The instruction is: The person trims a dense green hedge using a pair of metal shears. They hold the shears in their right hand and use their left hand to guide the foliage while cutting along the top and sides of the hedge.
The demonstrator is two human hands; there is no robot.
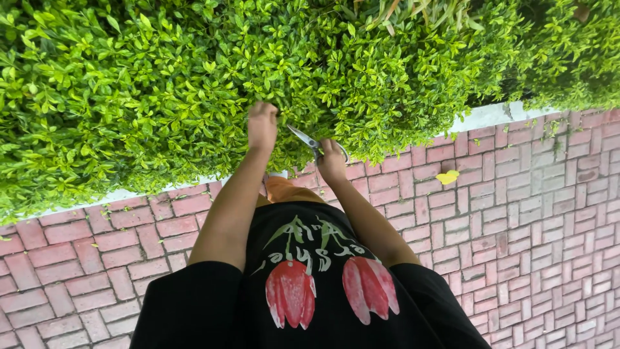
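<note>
A dense green hedge (pixel 161 84) of small glossy leaves fills the top of the head view. My left hand (pixel 262 126) reaches into its lower edge, fingers closed among the leaves, apparently on a sprig that the foliage hides. My right hand (pixel 331 161) holds a pair of metal scissors (pixel 305 139), the blades pointing up and left toward my left hand. Both bare forearms stretch out over my black shirt with a red flower print (pixel 323 284).
A pale concrete kerb (pixel 491 116) runs along the foot of the hedge. Red brick paving (pixel 529 220) covers the ground on both sides of me. One yellow fallen leaf (pixel 447 176) lies on the bricks to the right.
</note>
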